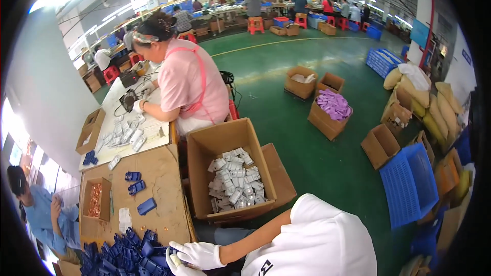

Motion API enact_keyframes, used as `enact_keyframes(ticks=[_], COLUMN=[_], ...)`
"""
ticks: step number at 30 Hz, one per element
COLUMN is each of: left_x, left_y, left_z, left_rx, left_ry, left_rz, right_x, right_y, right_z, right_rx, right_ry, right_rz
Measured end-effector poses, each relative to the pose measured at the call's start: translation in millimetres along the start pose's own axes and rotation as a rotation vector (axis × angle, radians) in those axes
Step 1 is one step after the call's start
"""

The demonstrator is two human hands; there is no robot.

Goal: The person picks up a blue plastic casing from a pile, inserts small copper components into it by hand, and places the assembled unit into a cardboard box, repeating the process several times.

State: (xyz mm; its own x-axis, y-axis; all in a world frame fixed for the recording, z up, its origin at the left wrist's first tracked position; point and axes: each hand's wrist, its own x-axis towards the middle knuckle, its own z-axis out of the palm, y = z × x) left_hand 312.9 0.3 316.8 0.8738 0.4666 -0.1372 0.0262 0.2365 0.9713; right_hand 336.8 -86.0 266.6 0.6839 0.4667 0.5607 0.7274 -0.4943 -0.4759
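Both my hands wear white gloves and meet at the lower edge, beside a heap of blue plastic housings [123, 258]. My right hand [200, 254] has its fingers bent around a small piece, mostly hidden by the glove. Just below it, my left hand [180, 268] closes on the same spot, partly cut off by the frame edge. Two or three separate blue housings [147, 206] lie farther up the cardboard-covered table [161, 181]. A small box of copper-coloured parts [95, 200] sits at the table's left side, near a crumpled white scrap [125, 220].
Right of the table stands a large carton [197, 184] holding white plastic units [236, 180]. A co-worker in pink [192, 79] sits at the adjoining table with more white units. Another person in blue [43, 214] is at left. Cartons and a blue crate [409, 186] stand on the green floor.
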Motion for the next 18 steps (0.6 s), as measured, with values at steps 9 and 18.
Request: enact_keyframes(ticks=[9,18], left_x=[17.9,27.8], left_y=[-21.1,-55.3], left_z=[-9.6,-36.6], left_rx=[-0.079,-0.366], left_ry=[-0.069,-0.018], left_rz=[-0.086,-0.048], right_x=[1.5,3.4], right_y=[6.2,-2.7], right_z=[-0.7,2.3], right_rx=[-0.066,0.118], right_ry=[-0.008,-0.183], right_rz=[0.018,0.039])
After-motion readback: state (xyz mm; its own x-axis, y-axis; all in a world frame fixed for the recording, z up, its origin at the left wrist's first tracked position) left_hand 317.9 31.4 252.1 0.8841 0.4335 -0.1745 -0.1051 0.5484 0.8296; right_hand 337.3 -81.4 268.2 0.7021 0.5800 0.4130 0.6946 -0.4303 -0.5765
